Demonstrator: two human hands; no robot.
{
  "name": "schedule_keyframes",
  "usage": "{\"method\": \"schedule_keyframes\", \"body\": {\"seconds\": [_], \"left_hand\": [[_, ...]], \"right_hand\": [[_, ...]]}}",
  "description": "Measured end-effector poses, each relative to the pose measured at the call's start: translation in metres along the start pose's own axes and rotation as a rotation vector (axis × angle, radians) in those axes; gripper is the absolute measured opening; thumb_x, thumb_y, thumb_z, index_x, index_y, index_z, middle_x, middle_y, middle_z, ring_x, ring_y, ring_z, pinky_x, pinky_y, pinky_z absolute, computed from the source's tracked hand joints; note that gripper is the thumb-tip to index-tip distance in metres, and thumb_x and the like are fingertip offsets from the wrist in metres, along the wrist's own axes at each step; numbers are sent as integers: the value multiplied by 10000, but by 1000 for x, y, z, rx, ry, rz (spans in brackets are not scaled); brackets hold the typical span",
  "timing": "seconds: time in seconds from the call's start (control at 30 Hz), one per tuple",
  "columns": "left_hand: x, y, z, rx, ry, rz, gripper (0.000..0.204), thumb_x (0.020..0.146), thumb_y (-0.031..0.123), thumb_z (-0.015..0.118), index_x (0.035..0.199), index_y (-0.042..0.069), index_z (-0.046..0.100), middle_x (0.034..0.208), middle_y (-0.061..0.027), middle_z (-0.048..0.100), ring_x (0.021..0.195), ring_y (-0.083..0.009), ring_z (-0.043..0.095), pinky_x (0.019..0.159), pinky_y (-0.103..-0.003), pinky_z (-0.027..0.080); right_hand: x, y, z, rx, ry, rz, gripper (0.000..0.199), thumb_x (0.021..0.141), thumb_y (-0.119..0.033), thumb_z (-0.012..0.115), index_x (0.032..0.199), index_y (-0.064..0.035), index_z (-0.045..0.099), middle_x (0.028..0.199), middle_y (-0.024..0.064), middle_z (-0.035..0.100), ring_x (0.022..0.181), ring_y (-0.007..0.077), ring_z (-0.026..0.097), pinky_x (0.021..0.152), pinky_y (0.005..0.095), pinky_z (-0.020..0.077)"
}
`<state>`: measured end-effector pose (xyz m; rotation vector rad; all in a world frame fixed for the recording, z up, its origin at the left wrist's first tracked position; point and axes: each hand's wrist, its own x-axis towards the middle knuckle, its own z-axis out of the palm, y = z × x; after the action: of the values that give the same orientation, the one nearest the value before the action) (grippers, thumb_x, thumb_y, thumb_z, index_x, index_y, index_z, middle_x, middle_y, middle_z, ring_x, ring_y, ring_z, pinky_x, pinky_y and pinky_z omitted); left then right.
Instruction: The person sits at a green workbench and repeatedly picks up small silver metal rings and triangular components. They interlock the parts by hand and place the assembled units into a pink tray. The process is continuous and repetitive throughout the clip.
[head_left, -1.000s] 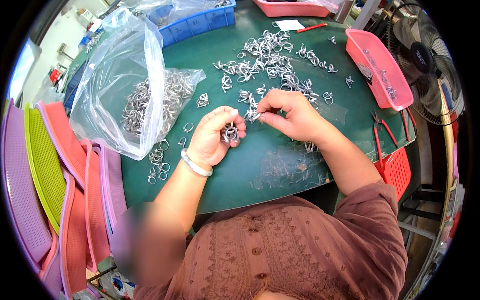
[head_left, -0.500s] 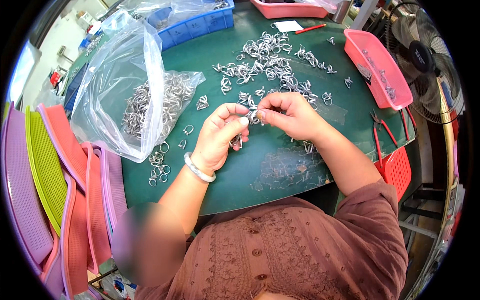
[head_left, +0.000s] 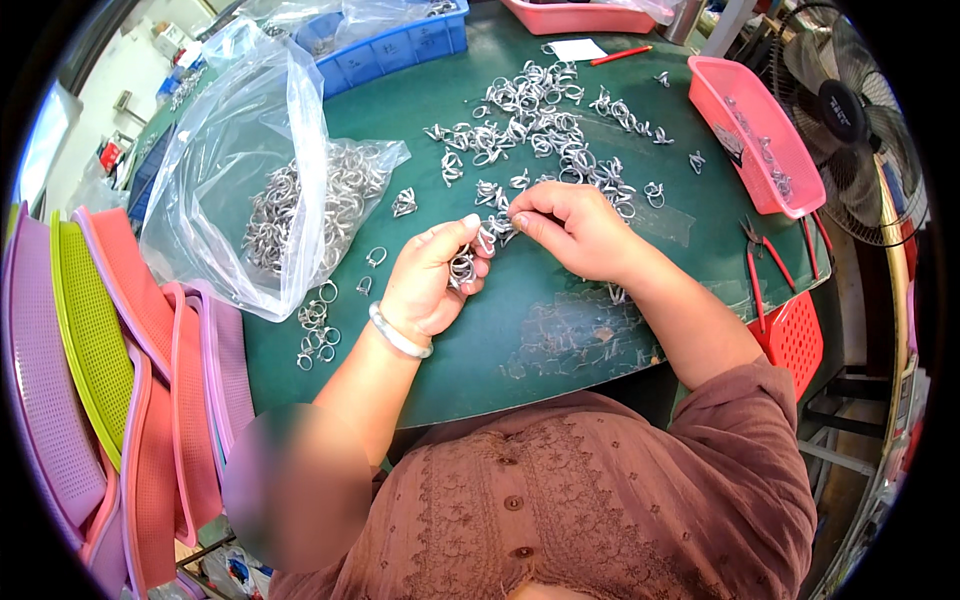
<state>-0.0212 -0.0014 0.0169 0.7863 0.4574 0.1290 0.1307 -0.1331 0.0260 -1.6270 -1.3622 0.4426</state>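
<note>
Silvery metal ring clips point(head_left: 462, 268) bunched, clenched in left hand point(head_left: 432, 285), right hand point(head_left: 578, 230) fingers pinching another clip point(head_left: 497, 228)

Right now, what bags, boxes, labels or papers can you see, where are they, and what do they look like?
Clear plastic bag: on the table's left, crumpled and open, holding silver metal rings.
Blue crate: far edge, rectangular, with clear bags inside.
White paper slip: far edge near a red pen, small and rectangular.
Pink basket: right side, long, with a small pale label on its wall.
</note>
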Motion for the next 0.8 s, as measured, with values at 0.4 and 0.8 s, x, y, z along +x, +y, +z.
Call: {"method": "schedule_keyframes", "body": {"seconds": [0.4, 0.8], "left_hand": [[1, 4, -2, -165, 116, 97, 127, 852, 188, 574, 870, 63, 578, 889, -88, 629, 752, -184, 593, 545, -263, 456], [0, 7, -1, 315, 135, 145, 161, 817, 171, 645, 909, 45, 607, 684, -27, 573, 592, -110, 546, 453, -192, 373]], "right_hand": [[0, 1, 0, -488, -66, -193, 168, 712, -98, 648, 873, -69, 611, 855, 91, 521, 863, 298, 526, 749, 402, 429], [3, 2, -1, -230, 45, -160, 82, 752, -71, 623, 803, -59, 561, 784, 90, 559, 734, 302, 560, 625, 377, 450]]}}
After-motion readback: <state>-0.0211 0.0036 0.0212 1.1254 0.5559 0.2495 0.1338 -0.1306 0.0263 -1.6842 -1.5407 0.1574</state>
